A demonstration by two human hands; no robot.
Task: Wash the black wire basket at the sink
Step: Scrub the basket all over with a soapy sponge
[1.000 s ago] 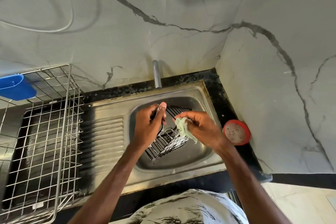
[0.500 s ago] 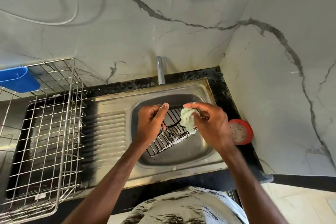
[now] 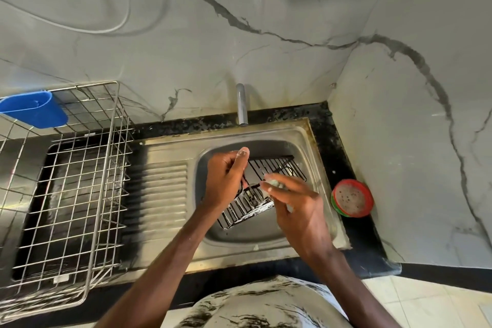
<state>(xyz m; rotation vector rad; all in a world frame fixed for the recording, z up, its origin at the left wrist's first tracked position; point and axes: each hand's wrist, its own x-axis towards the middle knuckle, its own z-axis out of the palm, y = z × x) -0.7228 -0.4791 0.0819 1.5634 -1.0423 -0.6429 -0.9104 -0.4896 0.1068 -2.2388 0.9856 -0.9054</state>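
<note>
The basket is inside the sink bowl. It is tilted, with its near end low in the bowl, and there is white foam on the near wires. Our left hand grips the left side of the basket, with the fingers curled around a wire and the thumb pointing up. Our right hand pinches a pale green cloth in the fingertips, over the middle wires. This hand is blurred, so we cannot tell whether the cloth touches them.

The tap stands behind the back rim of the bowl. On the black counter, a round red dish sits between the sink rim and the right wall, near both, and it holds something pale and speckled. To the left of the bowl is the ribbed drainboard, and after it a wire rack. A blue cup hangs at the back edge of the rack. We cannot see what it holds. The walls meet in a corner just behind the right side of the sink.
</note>
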